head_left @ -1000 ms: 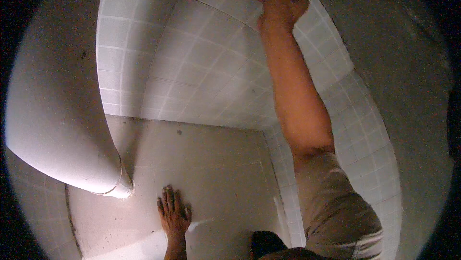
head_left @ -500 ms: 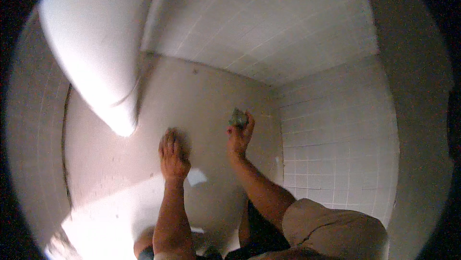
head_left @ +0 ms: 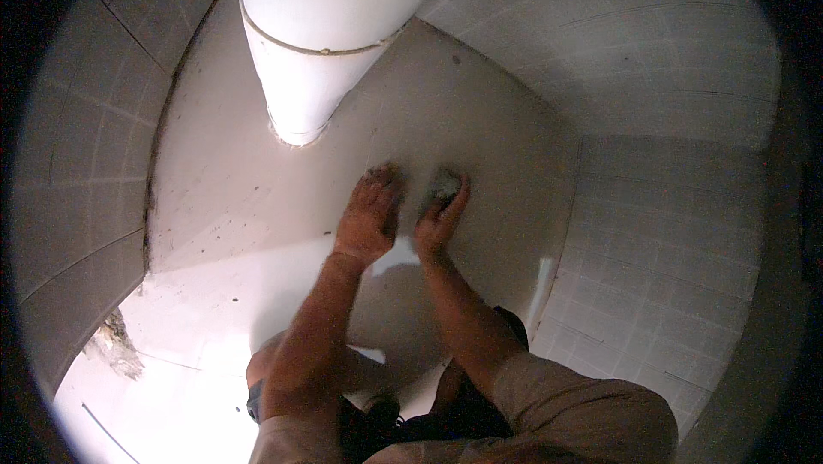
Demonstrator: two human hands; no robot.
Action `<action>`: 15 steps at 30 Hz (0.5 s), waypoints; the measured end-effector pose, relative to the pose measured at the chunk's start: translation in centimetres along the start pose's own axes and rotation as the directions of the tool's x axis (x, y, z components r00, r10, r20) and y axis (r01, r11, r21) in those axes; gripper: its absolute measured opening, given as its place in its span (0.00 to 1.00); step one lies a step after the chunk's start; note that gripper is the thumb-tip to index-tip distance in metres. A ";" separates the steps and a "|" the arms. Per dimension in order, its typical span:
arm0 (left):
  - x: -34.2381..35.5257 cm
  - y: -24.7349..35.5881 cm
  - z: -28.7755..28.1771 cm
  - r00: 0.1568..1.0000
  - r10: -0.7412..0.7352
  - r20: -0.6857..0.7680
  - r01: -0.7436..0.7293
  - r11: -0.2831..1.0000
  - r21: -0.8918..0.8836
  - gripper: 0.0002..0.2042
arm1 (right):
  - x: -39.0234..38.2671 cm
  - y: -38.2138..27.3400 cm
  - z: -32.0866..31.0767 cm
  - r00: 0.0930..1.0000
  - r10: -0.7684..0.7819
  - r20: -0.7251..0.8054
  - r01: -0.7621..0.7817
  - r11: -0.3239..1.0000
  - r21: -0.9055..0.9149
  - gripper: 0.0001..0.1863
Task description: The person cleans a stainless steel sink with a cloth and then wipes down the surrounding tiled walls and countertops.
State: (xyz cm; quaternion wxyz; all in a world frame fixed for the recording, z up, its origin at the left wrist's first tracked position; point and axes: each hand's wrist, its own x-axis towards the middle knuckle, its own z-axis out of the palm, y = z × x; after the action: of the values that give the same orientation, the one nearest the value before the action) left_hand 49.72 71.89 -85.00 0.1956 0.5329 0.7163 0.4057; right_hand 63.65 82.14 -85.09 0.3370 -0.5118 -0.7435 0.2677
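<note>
My right hand (head_left: pixel 439 222) curls round a grey-green lump (head_left: pixel 447 184), perhaps a crumpled cloth or a clump of wet material; its kind is unclear. Close beside it, on its left, my left hand (head_left: pixel 367 222) is held palm down with its fingers stretched forward, holding nothing that I can see. Dark bits show at its fingertips, which are somewhat blurred. Both hands are low over the pale floor (head_left: pixel 257 207), with a small gap between them. Whether the left palm touches the floor, I cannot tell.
A thick white pipe (head_left: pixel 309 9) with a joint ring meets the floor ahead. Tiled walls stand at the left (head_left: pixel 86 138), the far right (head_left: pixel 651 52) and the right (head_left: pixel 643 267). A ragged, pale brown scrap (head_left: pixel 116 348) lies at the lower left, beside bright light. My knees flank my arms.
My two hands have come closer together, the lump still in the right one. The view has shifted, so the pipe's foot and joint ring show more fully.
</note>
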 end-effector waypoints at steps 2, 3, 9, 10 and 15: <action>-3.1 -1.2 -2.7 0.997 0.061 0.041 -0.061 0.998 -0.004 0.27 | 0.6 1.2 -0.6 0.999 0.040 0.009 -0.039 0.997 -0.064 0.31; -4.7 -1.7 -5.7 0.998 0.058 0.021 -0.058 0.998 -0.023 0.27 | 1.1 1.0 -1.5 1.000 0.016 0.002 -0.016 0.998 -0.060 0.32; -14.1 -5.7 -16.9 0.960 -0.094 0.264 -0.061 0.850 0.523 0.27 | 0.3 -1.3 -0.1 0.996 0.081 -0.032 -0.078 0.994 0.080 0.32; -14.5 -5.5 -16.9 0.961 -0.098 0.259 -0.079 0.798 0.597 0.27 | 0.1 -1.2 -0.2 0.993 0.119 -0.017 -0.116 0.984 0.132 0.32; -14.7 -5.8 -16.5 0.956 -0.128 0.262 -0.083 0.741 0.666 0.29 | 0.1 0.3 -0.5 0.999 -0.017 -0.043 0.011 0.989 -0.149 0.33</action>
State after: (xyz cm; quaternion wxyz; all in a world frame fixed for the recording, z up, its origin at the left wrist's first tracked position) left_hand 39.66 51.58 -82.01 0.0990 0.6123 0.7836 0.0355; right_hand 64.15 82.30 -84.98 0.3161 -0.5360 -0.7574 0.1979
